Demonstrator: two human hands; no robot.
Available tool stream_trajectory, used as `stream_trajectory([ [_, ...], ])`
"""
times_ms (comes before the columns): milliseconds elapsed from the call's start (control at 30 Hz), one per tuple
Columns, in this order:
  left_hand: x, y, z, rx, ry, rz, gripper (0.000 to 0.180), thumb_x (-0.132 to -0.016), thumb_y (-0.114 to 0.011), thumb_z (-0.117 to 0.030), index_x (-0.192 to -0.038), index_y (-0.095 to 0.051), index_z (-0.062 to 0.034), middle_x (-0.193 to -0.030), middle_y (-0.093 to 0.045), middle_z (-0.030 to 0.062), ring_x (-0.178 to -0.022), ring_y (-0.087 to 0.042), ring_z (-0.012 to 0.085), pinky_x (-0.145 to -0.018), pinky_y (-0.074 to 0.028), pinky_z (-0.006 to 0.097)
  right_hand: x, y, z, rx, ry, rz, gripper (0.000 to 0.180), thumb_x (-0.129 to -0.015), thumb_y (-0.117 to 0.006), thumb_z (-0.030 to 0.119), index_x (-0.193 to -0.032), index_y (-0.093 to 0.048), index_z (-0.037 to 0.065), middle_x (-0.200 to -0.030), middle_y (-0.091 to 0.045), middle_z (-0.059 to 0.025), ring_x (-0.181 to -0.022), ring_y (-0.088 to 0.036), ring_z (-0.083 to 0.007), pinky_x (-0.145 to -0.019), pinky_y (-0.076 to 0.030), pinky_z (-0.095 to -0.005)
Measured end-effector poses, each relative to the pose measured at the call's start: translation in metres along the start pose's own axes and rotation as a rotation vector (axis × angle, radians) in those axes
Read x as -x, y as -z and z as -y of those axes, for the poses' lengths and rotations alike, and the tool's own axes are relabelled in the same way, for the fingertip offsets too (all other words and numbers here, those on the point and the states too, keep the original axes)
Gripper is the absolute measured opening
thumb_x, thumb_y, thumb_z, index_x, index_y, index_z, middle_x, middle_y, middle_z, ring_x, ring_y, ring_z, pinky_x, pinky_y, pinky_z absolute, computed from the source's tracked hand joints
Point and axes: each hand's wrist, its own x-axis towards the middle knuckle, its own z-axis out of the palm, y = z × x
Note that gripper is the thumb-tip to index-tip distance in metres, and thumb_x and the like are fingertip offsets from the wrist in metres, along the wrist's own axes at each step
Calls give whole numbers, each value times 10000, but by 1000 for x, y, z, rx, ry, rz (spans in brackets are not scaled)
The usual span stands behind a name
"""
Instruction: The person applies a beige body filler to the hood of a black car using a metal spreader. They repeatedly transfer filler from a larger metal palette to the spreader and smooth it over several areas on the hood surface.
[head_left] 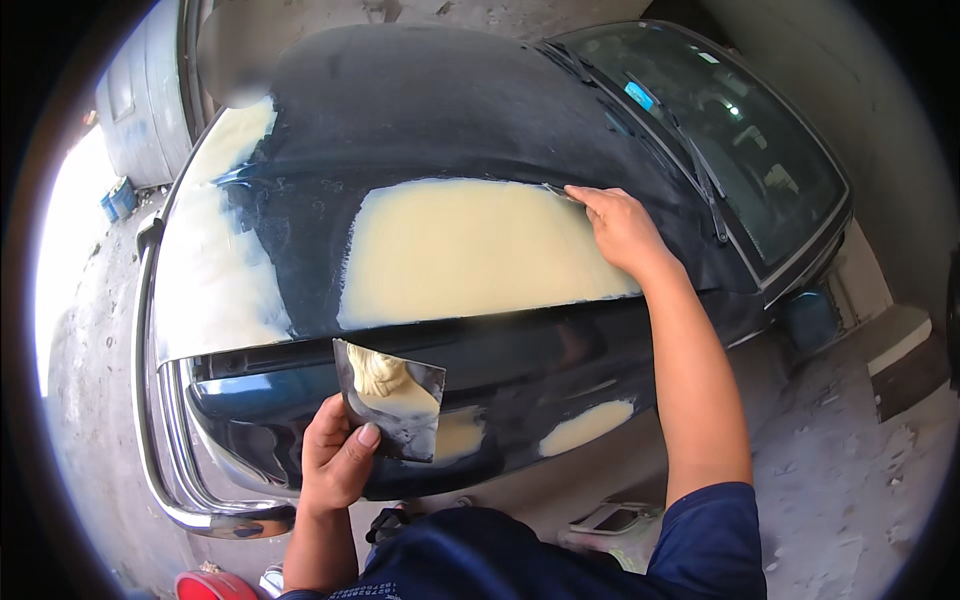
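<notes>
The person wears a dark navy blue short-sleeved shirt. Its right sleeve (pixel 712 535) ends above the elbow in a plain, straight hem, leaving the forearm bare down to the right hand (pixel 622 228). The shirt front (pixel 500 560) bunches in soft folds at the lower edge of the view, with a small line of pale print near the left side. The left forearm is bare too, up to the left hand (pixel 335 462), whose thumbnail is short and unpainted. No gloves, watch or rings show.

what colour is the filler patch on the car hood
Pale cream-yellow filler patch on the dark blue hood, head view.
</notes>
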Motion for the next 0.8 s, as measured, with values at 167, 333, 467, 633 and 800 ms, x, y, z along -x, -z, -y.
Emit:
stream_trajectory([
  [167,5,16,1,-1,23,-15,406,-898,-570,-33,-1273,-453,69,-1191,-591,134,-1096,-555,187,-981,-389,311,-30,-13,16,18,-55,95,344,-890,-459,31,-1186,-628,81,-1096,-649,-147,-1060,-572,-307,-925,-458,-380],
  [333,7,21,3,34,24,-31,411,-893,-577,-34,-1270,-454,71,-1187,-594,138,-1090,-560,189,-976,-394,315,-37,-26,43,-56,19,71,330,-895,-448,46,-1167,-633,70,-1120,-644,-138,-1054,-570,-311,-921,-460,-382],
  [467,5,23,1,16,30,-27,405,-892,-578,-47,-1260,-457,72,-1185,-595,143,-1086,-561,188,-968,-398,312,-25,-22,63,-97,68,120,313,-893,-459,44,-1150,-639,58,-1134,-643,-126,-1063,-564,-304,-931,-455,-380],
  [633,4,22,3,21,25,-39,408,-890,-583,-68,-1253,-460,71,-1182,-596,148,-1087,-563,192,-968,-397,312,10,-15,78,-120,200,84,352,-803,-536,-56,-1134,-628,24,-1139,-636,-124,-1057,-557,-310,-917,-455,-381],
  [800,5,16,5,41,48,-20,413,-881,-578,-58,-1257,-466,69,-1189,-594,142,-1100,-559,198,-981,-388,316,46,-2,96,-116,221,81,379,-775,-539,-74,-1132,-623,20,-1143,-631,-138,-1061,-554,-323,-908,-461,-382],
])
